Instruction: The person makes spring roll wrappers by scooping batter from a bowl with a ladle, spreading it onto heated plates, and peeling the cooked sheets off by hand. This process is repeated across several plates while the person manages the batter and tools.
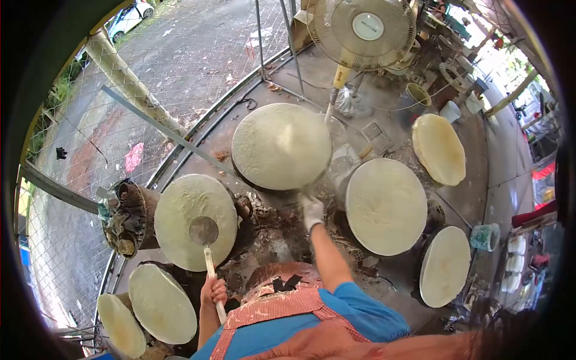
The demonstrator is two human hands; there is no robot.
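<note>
My left hand point(213, 291) is closed round the pale handle of a ladle point(204, 231), whose round dark bowl rests on a pale batter-covered disc point(195, 221) at the left. My right hand point(312, 212), in a white glove, reaches forward to the near edge of the centre disc point(281, 146). It seems to grip a thin stick point(318, 150) that shows only as a blur across that disc. I wear a blue shirt and a red checked apron point(282, 306).
Several more pale round discs ring me: right point(386, 206), far right point(438, 149), lower right point(444, 266), lower left point(161, 303). A standing fan point(363, 27) is at the back. A chain-link fence point(90, 138) runs along the left; buckets point(483, 236) stand right.
</note>
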